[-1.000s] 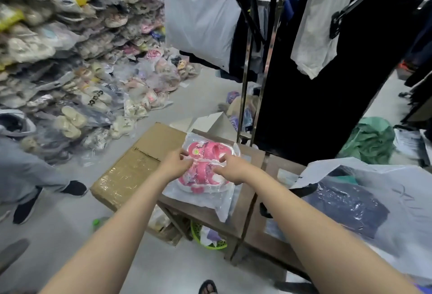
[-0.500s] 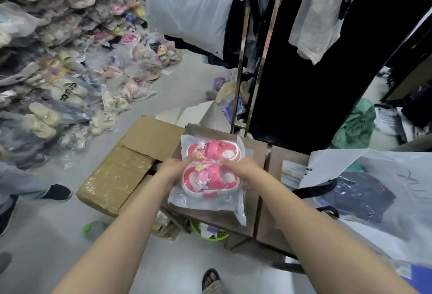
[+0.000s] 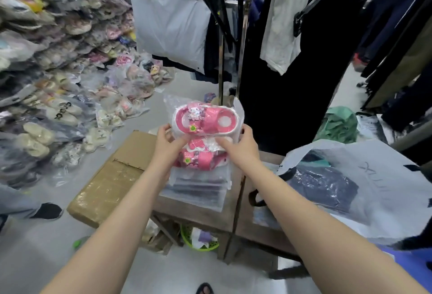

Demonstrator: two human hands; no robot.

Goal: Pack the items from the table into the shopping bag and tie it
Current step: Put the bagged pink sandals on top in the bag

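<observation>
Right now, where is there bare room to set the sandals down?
The cardboard box top, left of the table, is bare. On the table a front strip shows wood, below the sandal packet held by left hand and right hand. The shopping bag crowds the right side; piled shoes crowd the far left.

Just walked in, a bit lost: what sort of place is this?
Likely a wholesale shoe and clothing shop: bagged slippers heaped on the floor, garments on a metal rack, and the left hand and right hand holding packaged pink sandals.
</observation>
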